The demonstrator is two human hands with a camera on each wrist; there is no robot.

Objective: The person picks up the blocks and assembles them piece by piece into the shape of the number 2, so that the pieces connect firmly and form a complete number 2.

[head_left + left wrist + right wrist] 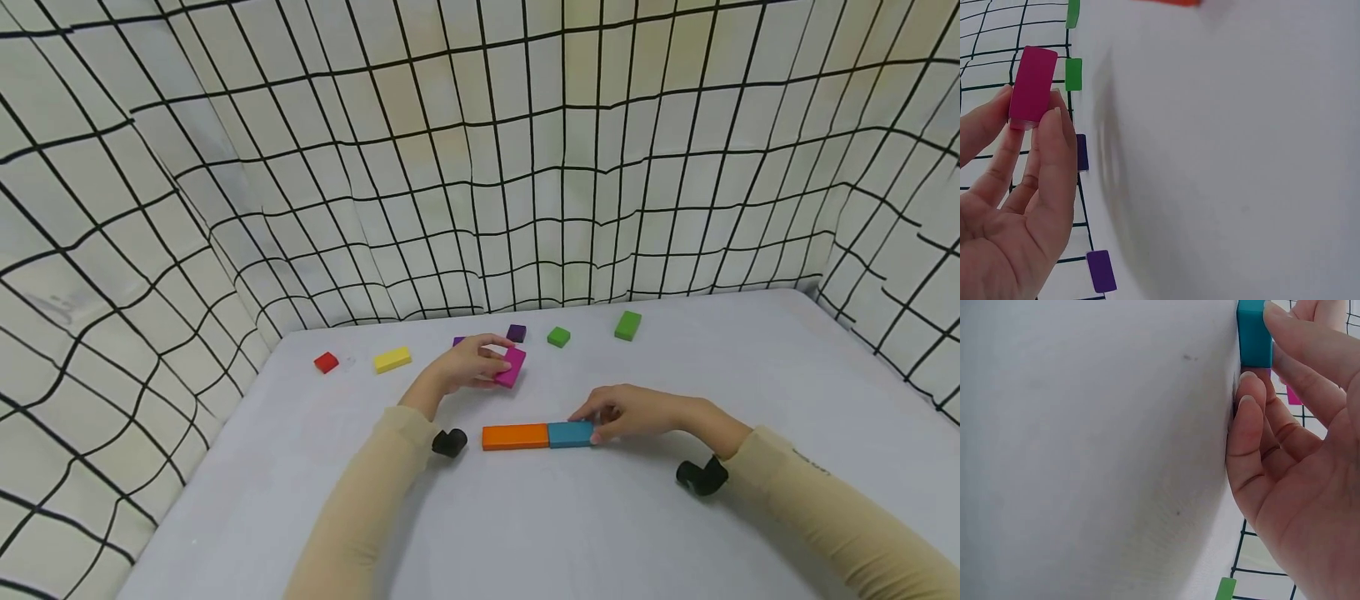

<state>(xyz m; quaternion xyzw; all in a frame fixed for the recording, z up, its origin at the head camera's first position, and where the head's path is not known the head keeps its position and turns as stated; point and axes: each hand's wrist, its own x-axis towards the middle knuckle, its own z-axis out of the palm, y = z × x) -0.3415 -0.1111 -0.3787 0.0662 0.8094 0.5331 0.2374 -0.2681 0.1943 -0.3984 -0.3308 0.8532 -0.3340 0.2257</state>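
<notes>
Left sleeve: tan, rising from the lower edge of the head view; cuff short of the wrist.
Right sleeve: tan, entering from the lower right; small dark lettering near the cuff.
Black fittings: 2, just below the wrists, 1 to each.
White table: cloth-like surface, spreading beneath all listed pieces.
Orange block: oblong, lying flat near mid-table, well inside the edges.
Blue block: lying flat, set end to end against the right end of the orange piece, touching, in 1 straight row.
Right hand: nearly closed at thumb and forefinger, pinching the blue piece at its right end; other fingers bent, low over the cloth.
Left hand: partly closed, gripping 1 piece between thumb and fingertips, raised above the table beyond the row.
Magenta block: oblong, tilted, held clear of the cloth in the left fingertips.
Purple blocks: 2, toward the far edge; 1 mostly hidden behind the left fingers in the head view.
Green blocks: 2, far side, right of the purple; larger piece farthest right.
Yellow block: oblong, far left area.
Red block: small, left of the yellow.
Black netting: square mesh, beyond the table and along its sides.
</notes>
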